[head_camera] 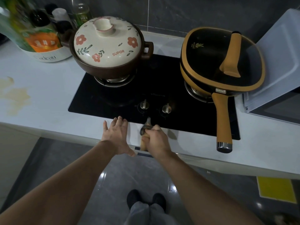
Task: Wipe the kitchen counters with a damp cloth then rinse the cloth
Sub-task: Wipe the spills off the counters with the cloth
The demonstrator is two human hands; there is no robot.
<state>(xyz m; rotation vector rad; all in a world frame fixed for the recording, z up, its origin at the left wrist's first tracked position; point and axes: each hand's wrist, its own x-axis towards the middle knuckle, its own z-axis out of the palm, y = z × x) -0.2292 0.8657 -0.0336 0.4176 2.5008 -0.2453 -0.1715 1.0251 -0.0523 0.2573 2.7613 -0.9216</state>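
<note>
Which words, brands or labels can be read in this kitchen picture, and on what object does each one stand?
"SUPOR": red, on the flowered clay pot lid.
"Cadeau": on the white round tub holding bottles.
Badge on the frying pan: blurred, unreadable.
Script on the black hob: too faint.
Bottle labels: blurred.

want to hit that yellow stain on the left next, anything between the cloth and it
Only the left hand, open on the counter edge just left of the cloth that the right hand grips. Past it, nothing visible lies on the counter before the stain.
</note>
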